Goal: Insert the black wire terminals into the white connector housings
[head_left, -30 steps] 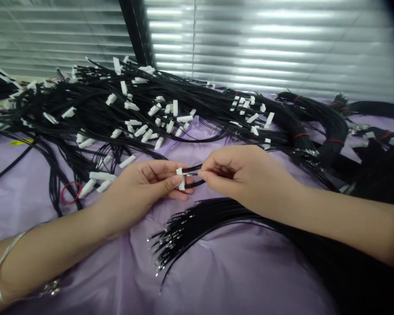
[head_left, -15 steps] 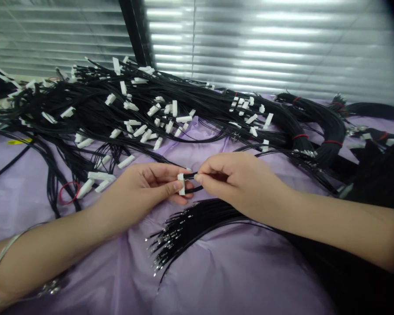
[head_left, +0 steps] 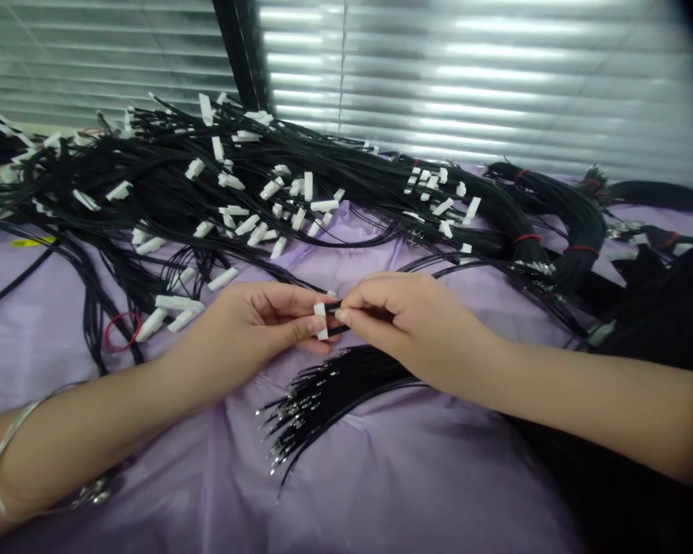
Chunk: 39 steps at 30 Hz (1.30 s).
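Note:
Between the thumb and fingers of my left hand (head_left: 271,317) is a small white connector housing (head_left: 322,321), held upright. Black wires (head_left: 336,330) run from its right side toward my right hand (head_left: 404,312). My right hand pinches a black wire close to the housing, with its thumb and forefinger together; the wire's tip is hidden. Just below both hands lies a bundle of black wires (head_left: 346,377) with bare metal terminals at its left end.
A big heap of black cables (head_left: 167,173) with white connectors spreads across the back. Banded wire bundles (head_left: 577,208) lie at the right. A red rubber band (head_left: 122,332) sits at left on the purple sheet (head_left: 439,477). Window blinds (head_left: 467,77) stand behind.
My right hand has shifted slightly left, closer to the connector housing. My left hand still grips the housing in nearly the same place.

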Each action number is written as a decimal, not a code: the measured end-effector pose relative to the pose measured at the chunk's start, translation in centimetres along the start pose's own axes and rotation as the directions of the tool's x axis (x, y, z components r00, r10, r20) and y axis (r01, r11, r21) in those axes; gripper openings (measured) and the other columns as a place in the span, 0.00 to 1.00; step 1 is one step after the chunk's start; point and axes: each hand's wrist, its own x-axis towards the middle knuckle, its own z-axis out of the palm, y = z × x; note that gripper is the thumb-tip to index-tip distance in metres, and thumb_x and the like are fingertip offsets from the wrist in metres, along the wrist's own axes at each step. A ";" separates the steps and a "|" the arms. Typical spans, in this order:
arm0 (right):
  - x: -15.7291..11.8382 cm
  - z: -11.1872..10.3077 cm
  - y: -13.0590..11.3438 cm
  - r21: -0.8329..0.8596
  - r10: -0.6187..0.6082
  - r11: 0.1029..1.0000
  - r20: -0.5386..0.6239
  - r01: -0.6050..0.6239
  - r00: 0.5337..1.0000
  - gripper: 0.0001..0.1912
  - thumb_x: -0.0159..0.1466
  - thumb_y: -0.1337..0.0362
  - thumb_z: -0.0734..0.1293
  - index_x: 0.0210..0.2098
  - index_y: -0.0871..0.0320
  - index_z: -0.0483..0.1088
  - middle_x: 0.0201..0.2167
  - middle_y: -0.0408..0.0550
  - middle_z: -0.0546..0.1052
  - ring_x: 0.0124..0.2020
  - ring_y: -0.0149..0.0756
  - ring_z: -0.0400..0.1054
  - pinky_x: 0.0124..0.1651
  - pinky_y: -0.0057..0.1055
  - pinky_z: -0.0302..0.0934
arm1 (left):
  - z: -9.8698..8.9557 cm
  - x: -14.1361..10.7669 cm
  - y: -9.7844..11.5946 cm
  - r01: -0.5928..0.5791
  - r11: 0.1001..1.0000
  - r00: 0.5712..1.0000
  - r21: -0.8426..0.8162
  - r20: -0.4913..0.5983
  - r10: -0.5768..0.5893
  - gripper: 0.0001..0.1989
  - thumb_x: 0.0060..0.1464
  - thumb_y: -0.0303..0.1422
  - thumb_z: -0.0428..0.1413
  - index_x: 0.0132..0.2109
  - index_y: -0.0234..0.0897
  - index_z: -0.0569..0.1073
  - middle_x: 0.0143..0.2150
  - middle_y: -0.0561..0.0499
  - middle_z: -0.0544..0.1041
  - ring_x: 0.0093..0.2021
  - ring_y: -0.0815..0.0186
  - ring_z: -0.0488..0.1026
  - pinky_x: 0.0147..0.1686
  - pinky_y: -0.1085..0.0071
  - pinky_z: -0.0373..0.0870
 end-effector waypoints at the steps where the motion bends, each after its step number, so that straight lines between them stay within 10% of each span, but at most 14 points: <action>1: 0.0 0.1 0.0 0.007 -0.013 1.000 -0.001 0.013 1.000 0.11 0.64 0.68 0.61 0.27 0.61 0.70 0.23 0.38 0.71 0.26 0.22 0.61 0.30 0.23 0.51 | 0.0 0.0 0.0 0.002 1.000 1.000 0.003 0.002 -0.002 0.09 0.51 0.28 0.62 0.40 0.45 0.81 0.36 0.57 0.83 0.32 0.72 0.80 0.35 0.85 0.76; 8: 0.3 0.1 0.1 -0.053 -0.075 0.996 0.002 0.075 0.997 0.11 0.65 0.68 0.61 0.27 0.61 0.70 0.25 0.40 0.72 0.28 0.25 0.63 0.34 0.24 0.54 | 0.1 0.0 -0.1 -0.010 0.999 1.000 0.046 -0.022 0.011 0.08 0.51 0.30 0.62 0.41 0.43 0.81 0.38 0.55 0.83 0.34 0.70 0.80 0.38 0.81 0.76; 15: -1.4 -2.1 -1.0 -0.530 -0.148 0.838 0.004 0.127 0.989 0.08 0.63 0.71 0.60 0.36 0.61 0.71 0.37 0.51 0.71 0.34 0.35 0.64 0.34 0.30 0.56 | 0.3 0.1 0.0 -0.032 0.997 0.991 0.072 -0.131 0.041 0.09 0.54 0.34 0.60 0.43 0.38 0.78 0.42 0.50 0.81 0.35 0.70 0.79 0.38 0.80 0.75; 20: -1.9 -1.3 -0.3 -0.495 -0.087 0.846 0.234 0.196 0.968 0.07 0.60 0.74 0.64 0.30 0.59 0.72 0.29 0.46 0.71 0.25 0.31 0.61 0.30 0.30 0.55 | 0.1 0.2 -0.1 -0.024 0.998 0.991 0.058 -0.131 0.032 0.07 0.54 0.34 0.61 0.40 0.39 0.78 0.39 0.52 0.81 0.32 0.73 0.78 0.35 0.83 0.74; 39: -1.9 -1.5 0.2 -0.318 0.027 0.944 0.340 0.088 0.940 0.07 0.64 0.68 0.61 0.29 0.60 0.67 0.29 0.44 0.70 0.28 0.30 0.63 0.32 0.28 0.56 | 0.2 0.2 -0.4 -0.078 0.997 0.994 -0.012 -0.077 0.077 0.06 0.51 0.31 0.62 0.38 0.38 0.78 0.32 0.54 0.80 0.31 0.72 0.77 0.35 0.80 0.75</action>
